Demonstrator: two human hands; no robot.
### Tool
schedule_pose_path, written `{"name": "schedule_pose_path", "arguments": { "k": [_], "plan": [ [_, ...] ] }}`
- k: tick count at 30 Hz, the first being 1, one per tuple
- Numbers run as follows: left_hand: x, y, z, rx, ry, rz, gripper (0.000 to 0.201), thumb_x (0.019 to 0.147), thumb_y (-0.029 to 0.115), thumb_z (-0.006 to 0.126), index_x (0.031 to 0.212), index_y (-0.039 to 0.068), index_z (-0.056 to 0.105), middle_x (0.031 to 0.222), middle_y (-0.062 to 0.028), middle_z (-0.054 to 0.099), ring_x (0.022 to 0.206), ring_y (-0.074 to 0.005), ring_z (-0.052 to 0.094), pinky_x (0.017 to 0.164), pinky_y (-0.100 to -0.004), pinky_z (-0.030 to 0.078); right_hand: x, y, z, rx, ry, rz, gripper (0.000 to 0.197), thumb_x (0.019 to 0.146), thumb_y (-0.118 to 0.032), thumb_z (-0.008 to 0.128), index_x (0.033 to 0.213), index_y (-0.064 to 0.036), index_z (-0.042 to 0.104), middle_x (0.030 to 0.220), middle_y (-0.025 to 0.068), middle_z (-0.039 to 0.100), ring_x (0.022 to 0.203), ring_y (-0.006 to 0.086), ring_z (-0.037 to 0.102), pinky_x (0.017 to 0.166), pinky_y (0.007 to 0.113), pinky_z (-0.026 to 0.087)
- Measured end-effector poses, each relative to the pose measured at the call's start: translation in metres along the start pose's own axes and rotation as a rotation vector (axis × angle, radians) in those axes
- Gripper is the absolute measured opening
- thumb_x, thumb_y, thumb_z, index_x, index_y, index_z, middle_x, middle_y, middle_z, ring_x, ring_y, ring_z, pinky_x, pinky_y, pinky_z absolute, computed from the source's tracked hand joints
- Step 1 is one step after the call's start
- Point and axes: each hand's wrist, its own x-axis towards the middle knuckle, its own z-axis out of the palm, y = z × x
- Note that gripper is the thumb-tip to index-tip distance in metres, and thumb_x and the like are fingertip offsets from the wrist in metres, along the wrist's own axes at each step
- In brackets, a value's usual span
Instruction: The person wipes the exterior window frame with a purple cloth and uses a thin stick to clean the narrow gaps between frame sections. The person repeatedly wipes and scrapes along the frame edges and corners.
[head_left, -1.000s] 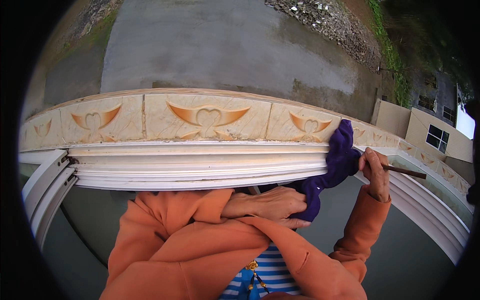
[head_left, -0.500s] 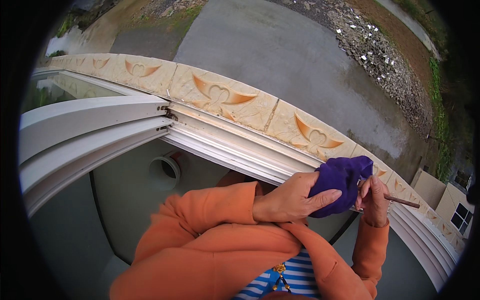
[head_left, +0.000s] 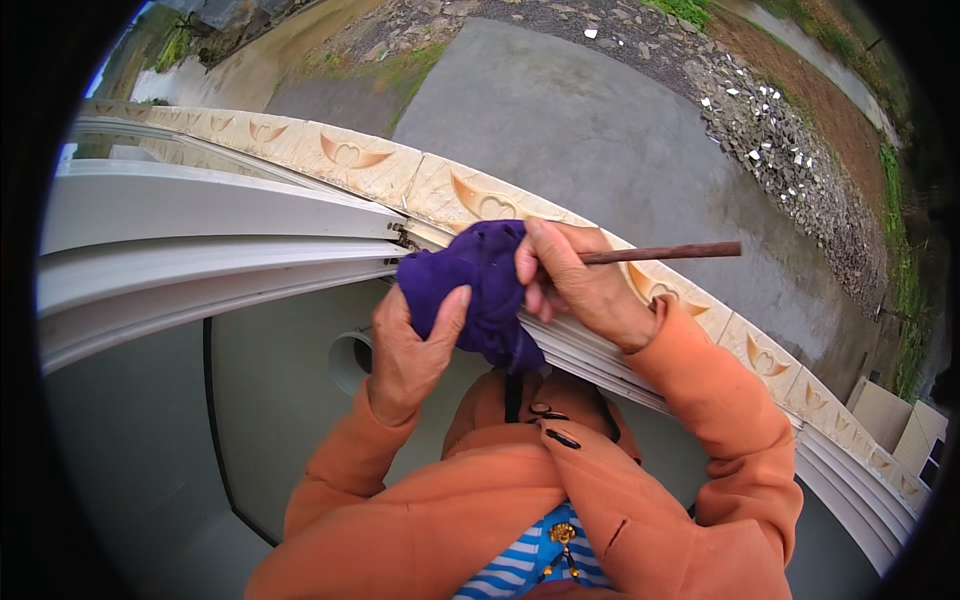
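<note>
A bunched purple cloth (head_left: 468,285) is gripped in my left hand (head_left: 408,358), thumb on the near side. My right hand (head_left: 592,280) is closed around a thin brown stick (head_left: 680,252), with its fingertips against the cloth's right side. The stick juts out to the right; its other end is hidden by my fingers and the cloth. Both hands are raised over the white window track (head_left: 610,355), close to the end of the white sliding window frames (head_left: 225,215). Whether the cloth touches the frame ends cannot be made out.
Beyond the track runs a cream tiled ledge (head_left: 720,315) with orange raised patterns. Far below lie a grey concrete yard (head_left: 560,110) and a heap of rubble (head_left: 780,140). A round white pipe opening (head_left: 352,362) shows at the inner wall below my left hand.
Both hands have moved left along the track with the cloth and stick, toward the window frame ends. My right hand has turned over, and more of the stick now shows.
</note>
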Motion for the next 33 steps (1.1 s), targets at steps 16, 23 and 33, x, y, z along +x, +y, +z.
{"name": "schedule_pose_path", "arguments": {
  "k": [16, 23, 33],
  "plan": [
    [-0.066, 0.096, 0.005, -0.871, -0.185, -0.436, 0.077, 0.064, 0.021, 0.079, 0.130, -0.009, 0.053, 0.120, -0.0179, 0.065, 0.112, -0.0243, 0.062, 0.102, -0.0346, 0.044, -0.100, -0.035, -0.148, 0.827, -0.192, -0.393, 0.040, 0.106, -0.030, 0.038, 0.072, -0.0112, 0.046, 0.058, 0.0072, 0.052, 0.036, 0.0143, 0.039, 0.048, 0.031, 0.044],
    [-0.039, 0.060, 0.015, -0.734, -0.599, -0.324, 0.035, 0.078, 0.010, 0.070, 0.107, -0.008, 0.063, 0.092, -0.0079, 0.067, 0.080, -0.0093, 0.060, 0.068, -0.0247, 0.046, -0.183, -0.075, -0.146, -0.020, -0.005, -0.333, 0.049, 0.103, -0.021, 0.042, 0.059, -0.0041, 0.051, 0.053, 0.0045, 0.057, 0.038, 0.0168, 0.048, 0.046, 0.027, 0.044],
    [-0.071, 0.043, -0.005, -0.904, -0.145, -0.333, 0.032, 0.053, 0.008, 0.075, 0.080, -0.009, 0.069, 0.073, -0.0174, 0.068, 0.062, -0.0268, 0.064, 0.060, -0.0366, 0.046, -0.171, -0.097, -0.131, -0.468, 0.232, 0.105, 0.051, 0.099, -0.027, 0.046, 0.057, -0.0010, 0.060, 0.044, -0.0014, 0.043, 0.038, 0.0056, 0.038, 0.040, 0.024, 0.026]
  ]
}}
